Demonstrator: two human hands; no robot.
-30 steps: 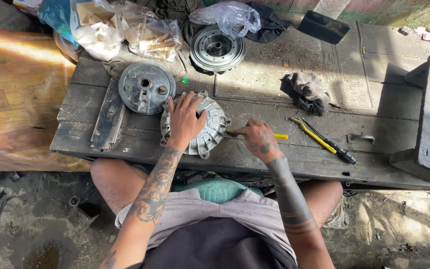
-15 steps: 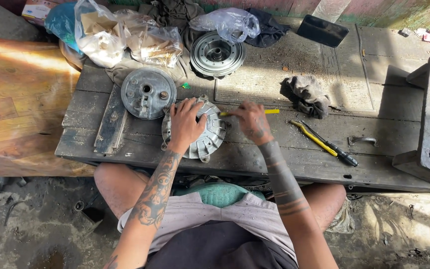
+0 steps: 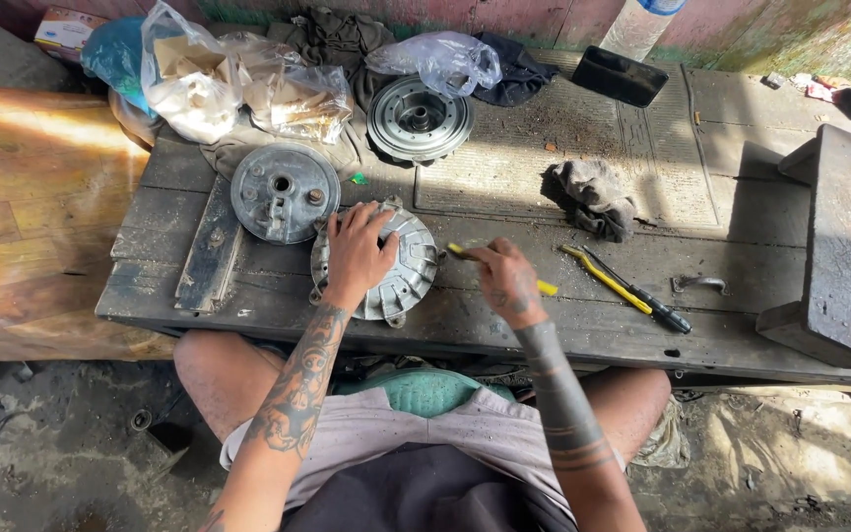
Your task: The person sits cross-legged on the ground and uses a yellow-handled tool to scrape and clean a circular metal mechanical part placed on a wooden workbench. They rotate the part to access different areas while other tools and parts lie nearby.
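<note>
Weathered grey planks make up the desk (image 3: pixel 544 335), grimy and sunlit, with bare dirt floor near the seated person's knees. Left hand (image 3: pixel 359 251) lies spread on top of a ribbed, round metal cover (image 3: pixel 396 276), fingers (image 3: pixel 347 219) splayed and pressing it flat to the desk rather than gripping around it. Right hand (image 3: pixel 506 281) is clenched around a yellow-handled tool (image 3: pixel 465 254), its tip pointed at the cover's right edge; whether the tip touches the metal cannot be told. Both forearms reach forward from the lap, the left nearly straight, the right angled inward.

By the look of it the work is midway: the cover sits apart from a second round plate (image 3: pixel 284 192) just to its far left and from a pulley-like disc (image 3: pixel 419 118) farther back, so parts are already separated, while the cover itself is under the tool now.

To the right lie a crumpled dark rag (image 3: pixel 593 197) and yellow-and-black pliers (image 3: pixel 627 291); plastic bags (image 3: pixel 238 84) crowd the far left corner.
</note>
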